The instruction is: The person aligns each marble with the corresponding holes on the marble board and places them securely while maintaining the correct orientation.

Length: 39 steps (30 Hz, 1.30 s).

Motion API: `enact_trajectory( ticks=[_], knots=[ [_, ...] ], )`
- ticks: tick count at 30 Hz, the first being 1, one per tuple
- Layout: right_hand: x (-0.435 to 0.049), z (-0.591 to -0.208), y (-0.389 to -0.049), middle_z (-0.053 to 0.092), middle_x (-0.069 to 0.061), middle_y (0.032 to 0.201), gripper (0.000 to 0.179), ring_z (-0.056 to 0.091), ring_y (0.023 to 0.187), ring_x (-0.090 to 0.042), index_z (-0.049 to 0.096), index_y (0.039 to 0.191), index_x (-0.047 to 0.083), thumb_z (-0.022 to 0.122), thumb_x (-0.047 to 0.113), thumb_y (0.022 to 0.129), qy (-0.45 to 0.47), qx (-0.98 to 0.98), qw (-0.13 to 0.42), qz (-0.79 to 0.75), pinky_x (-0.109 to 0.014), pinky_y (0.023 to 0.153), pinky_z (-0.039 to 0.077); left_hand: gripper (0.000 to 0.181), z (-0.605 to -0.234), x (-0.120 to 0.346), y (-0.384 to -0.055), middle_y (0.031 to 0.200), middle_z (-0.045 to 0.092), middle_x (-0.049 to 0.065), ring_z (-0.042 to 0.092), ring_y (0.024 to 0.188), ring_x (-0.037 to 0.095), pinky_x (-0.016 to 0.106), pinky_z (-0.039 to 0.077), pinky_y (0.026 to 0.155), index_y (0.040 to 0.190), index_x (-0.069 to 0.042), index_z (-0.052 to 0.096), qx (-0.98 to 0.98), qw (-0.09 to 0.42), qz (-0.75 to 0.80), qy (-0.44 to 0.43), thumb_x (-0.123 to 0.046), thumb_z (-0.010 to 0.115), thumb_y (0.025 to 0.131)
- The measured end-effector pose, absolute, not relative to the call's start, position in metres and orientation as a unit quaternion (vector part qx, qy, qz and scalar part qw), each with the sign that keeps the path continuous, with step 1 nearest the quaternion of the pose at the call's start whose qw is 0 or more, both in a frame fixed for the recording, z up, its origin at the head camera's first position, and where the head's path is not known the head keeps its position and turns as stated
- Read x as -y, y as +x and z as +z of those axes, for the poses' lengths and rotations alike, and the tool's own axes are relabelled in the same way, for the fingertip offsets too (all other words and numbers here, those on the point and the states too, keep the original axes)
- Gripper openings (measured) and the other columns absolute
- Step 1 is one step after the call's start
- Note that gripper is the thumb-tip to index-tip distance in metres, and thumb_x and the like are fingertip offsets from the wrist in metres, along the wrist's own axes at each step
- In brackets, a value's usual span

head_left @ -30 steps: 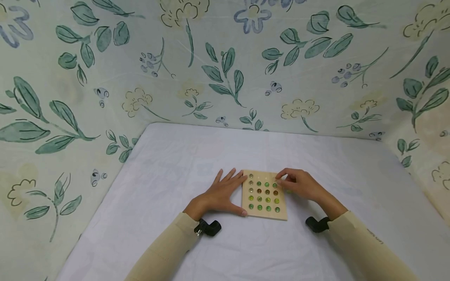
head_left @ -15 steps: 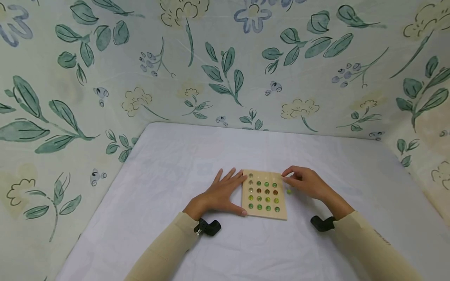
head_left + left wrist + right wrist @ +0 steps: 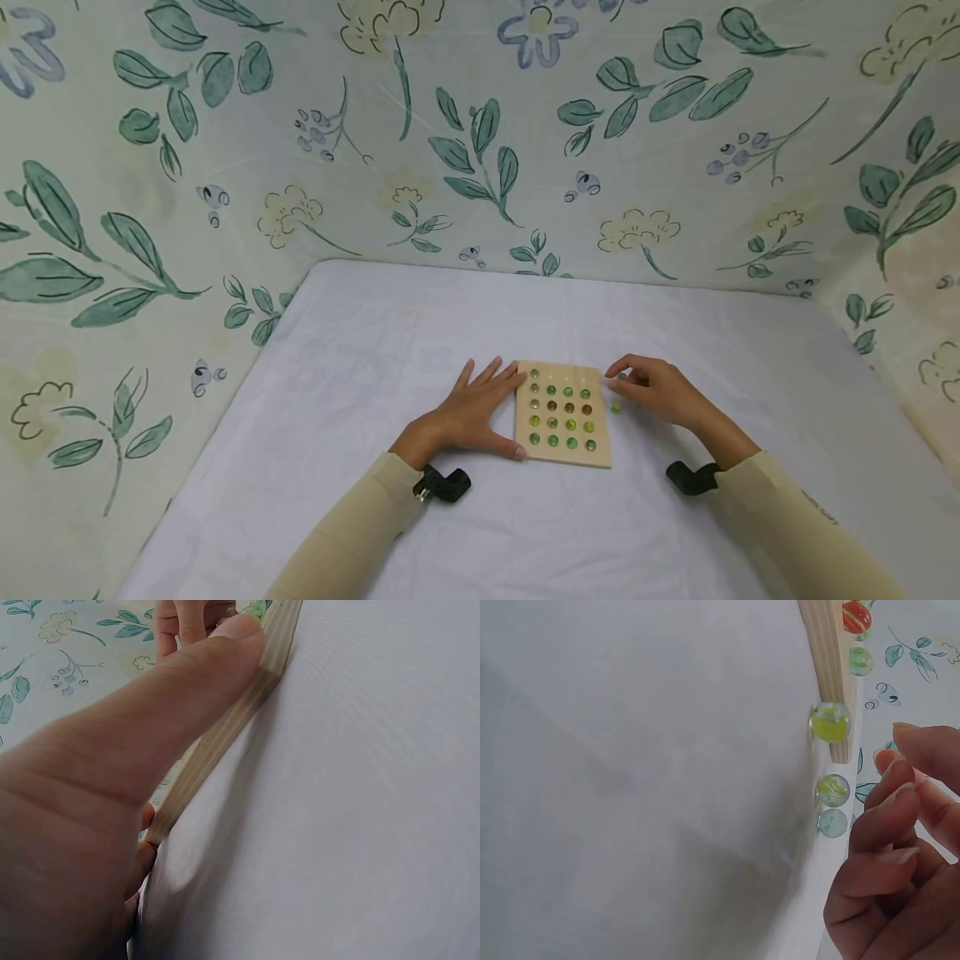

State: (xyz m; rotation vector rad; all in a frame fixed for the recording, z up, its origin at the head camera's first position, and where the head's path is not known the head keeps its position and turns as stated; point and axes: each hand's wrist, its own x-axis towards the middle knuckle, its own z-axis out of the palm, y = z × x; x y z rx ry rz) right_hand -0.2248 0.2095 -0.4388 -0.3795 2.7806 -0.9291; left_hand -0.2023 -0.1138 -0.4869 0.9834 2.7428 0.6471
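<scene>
Pale wood made up the board [image 3: 561, 415], which lay between the hands, its marbles [image 3: 552, 406] in rows. The left hand [image 3: 465, 417] was spread, its thumb and index finger touching the board. Loose marbles [image 3: 833, 790] lay beside the right hand [image 3: 652, 392], fingers bent (whether pinching anything, I couldn't tell).

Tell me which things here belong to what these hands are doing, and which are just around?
Seem to belong:
the wooden board, with the left hand against its side
the marbles on it
the loose marbles beside it, near the right hand

Just around:
the white cloth underneath
the floral backdrop
the black wrist devices
</scene>
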Motion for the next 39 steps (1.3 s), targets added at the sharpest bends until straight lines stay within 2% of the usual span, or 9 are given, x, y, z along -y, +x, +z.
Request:
enact_trajectory(
  ticks=[23, 39],
  knots=[
    [-0.221, -0.449, -0.222, 0.055, -0.003, 0.07, 0.02, 0.048, 0.063, -0.017, 0.062, 0.109, 0.012, 0.068, 0.018, 0.09, -0.116, -0.941, 0.093, -0.304, -0.026, 0.051, 0.04, 0.116, -0.489, 0.114, -0.203, 0.162, 0.008, -0.003, -0.004, 0.148, 0.02, 0.051, -0.01, 0.116, 0.156, -0.022, 0.016, -0.917, 0.077, 0.215, 0.328, -0.079, 0.065, 0.067],
    [-0.223, -0.451, -0.223, 0.054, -0.003, 0.071, 0.02, 0.047, 0.062, -0.018, 0.06, 0.11, 0.011, 0.065, 0.012, 0.091, -0.12, -0.942, 0.097, -0.297, -0.026, 0.051, 0.039, 0.116, -0.489, 0.114, -0.203, 0.162, 0.008, -0.002, -0.005, 0.148, 0.02, 0.051, -0.01, 0.116, 0.156, -0.021, 0.015, -0.916, 0.077, 0.212, 0.33, -0.079, 0.064, 0.068]
  ],
)
